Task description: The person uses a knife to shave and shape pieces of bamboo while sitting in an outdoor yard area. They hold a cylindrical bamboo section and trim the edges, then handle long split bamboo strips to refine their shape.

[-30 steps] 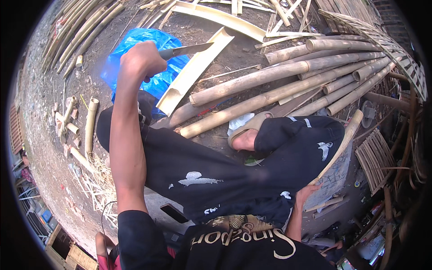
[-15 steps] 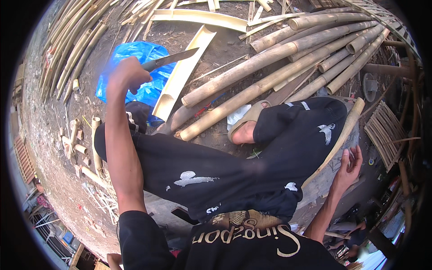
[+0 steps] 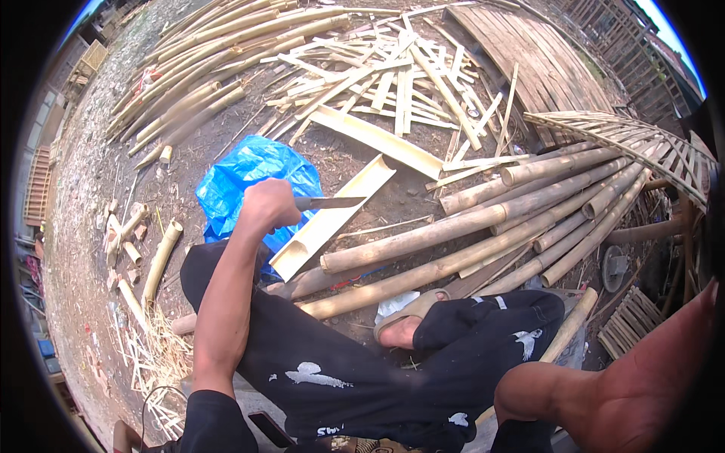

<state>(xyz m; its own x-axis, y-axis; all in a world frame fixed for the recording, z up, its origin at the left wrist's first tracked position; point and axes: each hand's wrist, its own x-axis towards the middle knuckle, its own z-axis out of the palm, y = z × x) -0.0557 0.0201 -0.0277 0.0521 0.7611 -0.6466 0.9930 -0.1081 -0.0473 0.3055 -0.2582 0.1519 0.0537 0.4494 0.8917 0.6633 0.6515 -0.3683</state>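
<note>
Small white lettering, on black trousers, (barely legible), near the lower edge

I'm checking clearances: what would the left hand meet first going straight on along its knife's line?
The left hand would probably meet the pale split bamboo first, though depth is unclear.

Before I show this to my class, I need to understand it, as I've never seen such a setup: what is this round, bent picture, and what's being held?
There's no machine, only someone's two bare hands. A wide fisheye camera on their head looks down, so straight edges bend. The left hand grips a knife. The right hand is raised close to the camera and partly cut off; whether it holds anything, I can't tell. On the ground lie a blue plastic sheet, a split bamboo piece, long bamboo poles and pale strips.
</note>
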